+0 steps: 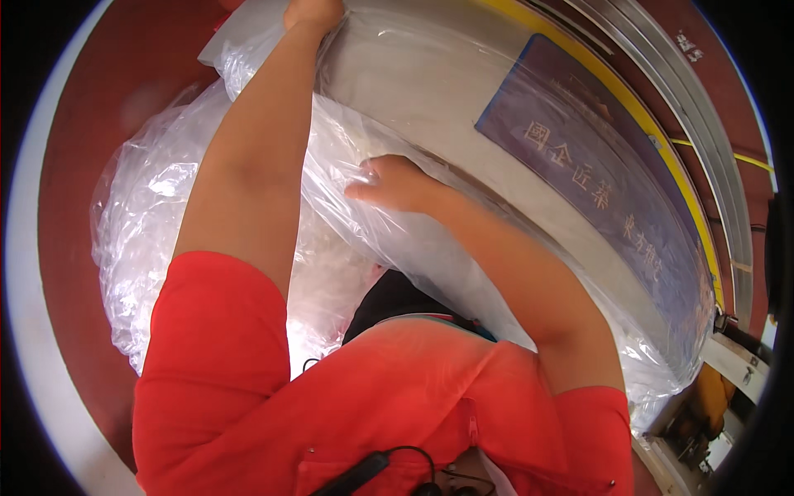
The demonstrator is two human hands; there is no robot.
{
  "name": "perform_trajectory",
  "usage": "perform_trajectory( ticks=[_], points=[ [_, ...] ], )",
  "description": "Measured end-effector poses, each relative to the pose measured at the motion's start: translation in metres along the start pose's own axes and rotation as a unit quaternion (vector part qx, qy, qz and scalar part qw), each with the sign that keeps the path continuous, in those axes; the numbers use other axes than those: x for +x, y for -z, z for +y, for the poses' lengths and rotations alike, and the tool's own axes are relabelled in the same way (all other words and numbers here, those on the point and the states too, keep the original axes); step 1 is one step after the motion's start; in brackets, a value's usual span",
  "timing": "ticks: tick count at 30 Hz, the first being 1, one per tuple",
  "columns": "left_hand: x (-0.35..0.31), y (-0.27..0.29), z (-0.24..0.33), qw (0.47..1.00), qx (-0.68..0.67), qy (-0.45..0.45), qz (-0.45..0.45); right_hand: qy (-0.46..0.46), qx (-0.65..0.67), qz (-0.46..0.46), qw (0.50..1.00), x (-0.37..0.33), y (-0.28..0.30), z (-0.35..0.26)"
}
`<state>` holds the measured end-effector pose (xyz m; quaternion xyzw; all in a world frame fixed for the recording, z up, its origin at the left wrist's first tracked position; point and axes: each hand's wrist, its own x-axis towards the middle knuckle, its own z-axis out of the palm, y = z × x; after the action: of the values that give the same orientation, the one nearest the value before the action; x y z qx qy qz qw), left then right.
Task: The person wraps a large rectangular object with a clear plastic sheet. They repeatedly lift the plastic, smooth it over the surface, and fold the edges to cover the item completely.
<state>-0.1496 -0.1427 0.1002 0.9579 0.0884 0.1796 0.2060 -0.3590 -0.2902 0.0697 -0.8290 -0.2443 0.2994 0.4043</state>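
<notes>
A long pale grey board (430, 83) with a dark blue panel (595, 182) lies wrapped in clear plastic film (372, 215). My left hand (313, 11) reaches to the top edge of the picture and grips the film at the board's far end. My right hand (389, 182) lies flat on the film, fingers together, pressing it against the board's near edge. More crumpled clear plastic (141, 223) bunches up to the left of my left arm.
A dark red floor (91, 124) lies under the plastic. A yellow strip (653, 140) and silver metal rails (711, 124) run along the board's far side. Metal parts and an orange object (711, 397) sit at the lower right.
</notes>
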Motion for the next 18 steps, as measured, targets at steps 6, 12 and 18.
perform_trajectory(
  ticks=[6, 12, 18],
  points=[
    [0.017, -0.021, -0.032, 1.0, -0.006, -0.01, -0.003, 0.199, 0.283, 0.083, 0.935, -0.152, 0.074, -0.013],
    [0.054, -0.033, -0.06, 0.992, 0.074, -0.078, -0.07, 0.268, 0.546, 0.246, 0.755, -0.34, 0.084, 0.008],
    [0.063, -0.041, -0.06, 0.993, 0.067, -0.052, -0.079, -0.327, 0.396, 0.069, 0.855, -0.435, 0.037, 0.057]
  ],
)
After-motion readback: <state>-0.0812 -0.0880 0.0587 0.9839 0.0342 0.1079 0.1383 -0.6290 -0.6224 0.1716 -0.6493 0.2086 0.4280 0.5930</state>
